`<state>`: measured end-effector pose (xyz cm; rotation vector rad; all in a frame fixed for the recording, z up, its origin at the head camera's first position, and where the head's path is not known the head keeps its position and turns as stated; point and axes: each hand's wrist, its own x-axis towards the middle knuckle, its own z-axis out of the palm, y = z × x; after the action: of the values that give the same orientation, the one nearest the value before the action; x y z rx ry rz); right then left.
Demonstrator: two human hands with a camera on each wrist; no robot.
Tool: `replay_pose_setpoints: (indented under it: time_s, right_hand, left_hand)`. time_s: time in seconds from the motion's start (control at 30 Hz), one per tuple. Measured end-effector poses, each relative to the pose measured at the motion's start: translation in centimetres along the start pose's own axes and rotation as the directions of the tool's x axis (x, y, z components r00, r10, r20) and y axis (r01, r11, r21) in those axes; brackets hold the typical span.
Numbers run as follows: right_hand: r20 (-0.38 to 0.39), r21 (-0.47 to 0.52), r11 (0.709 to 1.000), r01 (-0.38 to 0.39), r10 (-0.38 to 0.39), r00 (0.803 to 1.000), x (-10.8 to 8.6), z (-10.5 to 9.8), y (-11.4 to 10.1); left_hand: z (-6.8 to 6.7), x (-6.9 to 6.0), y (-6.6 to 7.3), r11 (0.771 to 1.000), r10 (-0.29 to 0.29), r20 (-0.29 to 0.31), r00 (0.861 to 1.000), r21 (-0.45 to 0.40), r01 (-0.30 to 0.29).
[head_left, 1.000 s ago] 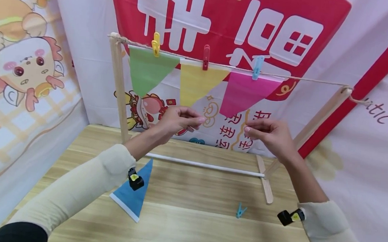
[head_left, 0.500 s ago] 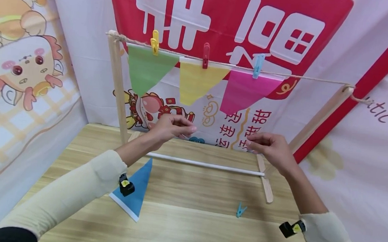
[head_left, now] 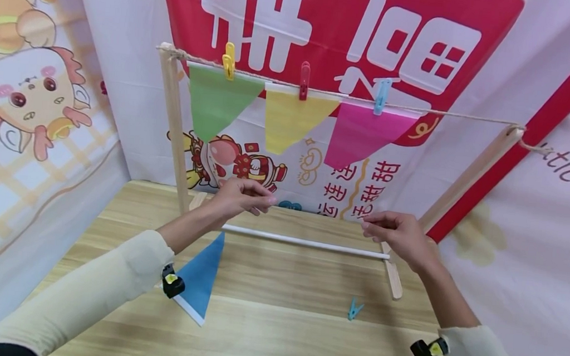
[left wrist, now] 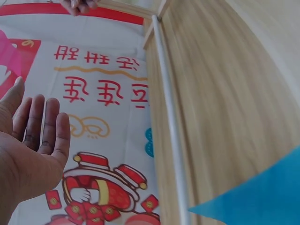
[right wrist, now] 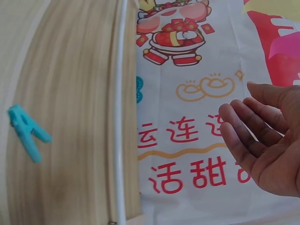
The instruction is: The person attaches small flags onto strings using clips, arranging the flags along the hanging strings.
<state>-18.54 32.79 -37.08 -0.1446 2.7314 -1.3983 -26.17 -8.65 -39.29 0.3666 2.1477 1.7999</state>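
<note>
My left hand [head_left: 238,201] hovers above the back of the table, fingers relaxed, holding nothing. To its right, my right hand [head_left: 398,235] is also bare, its fingers loosely bent in the right wrist view. Three pennants hang from a string [head_left: 465,116]: a green pennant [head_left: 221,100] under a yellow clothespin [head_left: 229,62], a yellow pennant [head_left: 295,117] under a red clothespin [head_left: 304,80], and a pink pennant [head_left: 366,134] under a light-blue clothespin [head_left: 382,95]. On the table lies a blue pennant [head_left: 203,275], partly behind my left wrist. A teal clothespin [head_left: 354,308] lies at right.
A wooden left post [head_left: 171,119] and right post [head_left: 471,176] carry the string. A white rod [head_left: 305,244] joins them low down, with a wooden foot [head_left: 394,279] at the right. Printed cloth [head_left: 108,63] walls the table [head_left: 278,334].
Both hands have come down from just below the hanging pennants. The left hand has also drawn to the left, so the gap between the hands is wider. The pennants hang as before.
</note>
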Motion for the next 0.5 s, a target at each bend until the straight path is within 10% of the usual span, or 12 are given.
replay_pose_setpoints:
  time_s: [0.5]
  right_hand:
    - [0.033, 0.033, 0.998, -0.045, 0.044, 0.998, -0.5, 1.4, 2.6]
  left_hand:
    - [-2.2, -1.7, -4.5, 0.997, -0.074, -0.036, 0.997, 0.018, 0.075]
